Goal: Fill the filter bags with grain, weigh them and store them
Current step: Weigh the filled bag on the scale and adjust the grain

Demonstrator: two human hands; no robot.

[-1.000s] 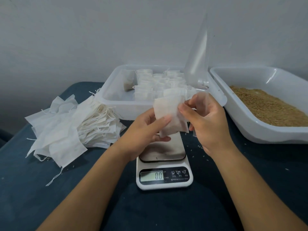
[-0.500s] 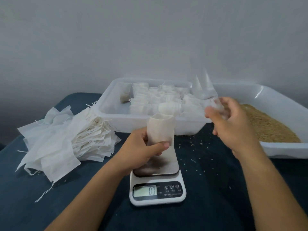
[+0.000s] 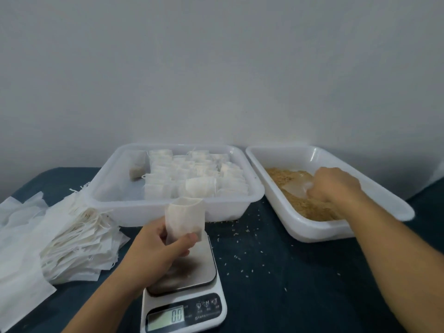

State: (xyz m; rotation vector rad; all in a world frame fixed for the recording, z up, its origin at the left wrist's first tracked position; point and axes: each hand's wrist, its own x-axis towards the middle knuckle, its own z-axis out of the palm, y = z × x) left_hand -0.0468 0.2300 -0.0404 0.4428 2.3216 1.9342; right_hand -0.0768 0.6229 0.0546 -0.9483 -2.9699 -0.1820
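Observation:
My left hand [image 3: 157, 251] grips an empty white filter bag [image 3: 185, 218] upright, mouth spread wide, just above the steel plate of the white kitchen scale [image 3: 185, 296], whose display reads 0.0. My right hand [image 3: 332, 186] holds a clear plastic scoop [image 3: 298, 187] dipped into the brown grain [image 3: 302, 200] inside the white tray [image 3: 310, 230] on the right. A second white tray [image 3: 115, 207] behind the scale holds several filled bags [image 3: 192, 179] standing in rows.
A heap of flat empty filter bags [image 3: 52, 239] with strings lies on the dark blue tabletop at the left. Loose grains [image 3: 242, 258] are scattered on the cloth between the scale and the grain tray. A plain grey wall stands behind.
My right hand let go of the bag and carried the clear scoop right into the grain tray. The left hand now holds the bag alone, mouth spread wide, over the scale.

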